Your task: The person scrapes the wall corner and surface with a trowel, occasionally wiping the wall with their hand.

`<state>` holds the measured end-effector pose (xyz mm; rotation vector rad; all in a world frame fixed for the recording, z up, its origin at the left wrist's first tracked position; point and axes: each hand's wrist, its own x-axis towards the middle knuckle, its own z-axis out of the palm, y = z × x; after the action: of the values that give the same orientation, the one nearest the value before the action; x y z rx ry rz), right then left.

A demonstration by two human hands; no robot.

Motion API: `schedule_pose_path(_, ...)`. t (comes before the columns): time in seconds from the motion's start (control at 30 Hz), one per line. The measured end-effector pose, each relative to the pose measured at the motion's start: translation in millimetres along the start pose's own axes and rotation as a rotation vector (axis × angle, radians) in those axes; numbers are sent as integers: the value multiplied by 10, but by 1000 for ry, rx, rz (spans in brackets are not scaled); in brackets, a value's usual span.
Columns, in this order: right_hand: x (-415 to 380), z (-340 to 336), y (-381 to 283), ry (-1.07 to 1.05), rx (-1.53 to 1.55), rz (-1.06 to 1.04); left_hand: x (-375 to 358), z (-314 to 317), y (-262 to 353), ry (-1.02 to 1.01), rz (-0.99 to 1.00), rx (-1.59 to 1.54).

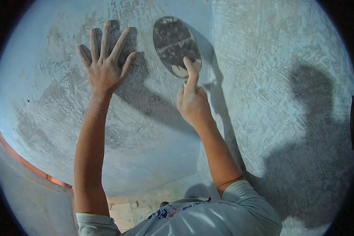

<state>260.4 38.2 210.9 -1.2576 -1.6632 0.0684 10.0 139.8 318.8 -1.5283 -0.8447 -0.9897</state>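
My left hand (104,70) lies against the blue-grey wall (145,157), its fingers spread wide and dusty, holding nothing. To its right, my right hand (193,102) grips the handle of an oval metal trowel (177,45), with the index finger stretched along the lower part of the blade. The blade is dark and smeared with pale plaster at its lower end. It is close to the wall, just left of the inner corner; whether it touches the surface cannot be told. Most of the handle is hidden in my right hand.
A second wall (259,98), scratched and patchy, meets the first at the corner on the right and bears dark shadows. A reddish strip (31,167) runs along the lower left. Pale tiles (122,214) show on the floor below.
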Motion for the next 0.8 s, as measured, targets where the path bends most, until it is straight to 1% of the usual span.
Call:
schedule_pose_path(0.07,-362,251,288,41,108,-59,-46,-9,12,-21,-9,-11)
schedule_pose_path(0.1,-599,381,399,24,109,-36,-53,-21,20,-29,-15,-21)
schedule_pose_path(0.2,-555,150,158,-206,56,239,-85,-28,37,-21,-18,-22)
schedule_pose_path(0.23,-477,162,156,-110,70,134,-83,-33,46,-22,-20,-26)
schedule_pose_path(0.3,-133,-15,-58,-46,56,61,-66,-54,43,-26,-17,-34)
schedule_pose_path(0.4,302,-195,-350,-40,34,71,-92,-119,13,-94,5,-35)
schedule_pose_path(0.5,163,-48,-199,52,12,6,-121,-126,-7,-75,12,-96)
schedule_pose_path(0.57,-292,142,3,71,68,-12,-130,-165,-6,-109,8,-91)
schedule_pose_path(0.63,-475,253,118,123,66,-76,-169,-180,-6,-104,7,-116)
schedule_pose_path(0.67,-472,279,147,167,38,-133,-171,-163,3,-95,-1,-104)
schedule_pose_path(0.73,-366,220,122,179,25,-138,-187,-150,32,-94,-5,-83)
schedule_pose_path(0.77,-101,-30,-135,145,34,-85,-192,-147,40,-85,-10,-96)
schedule_pose_path(0.8,86,-174,-251,112,38,-28,-215,-157,58,-97,-16,-95)
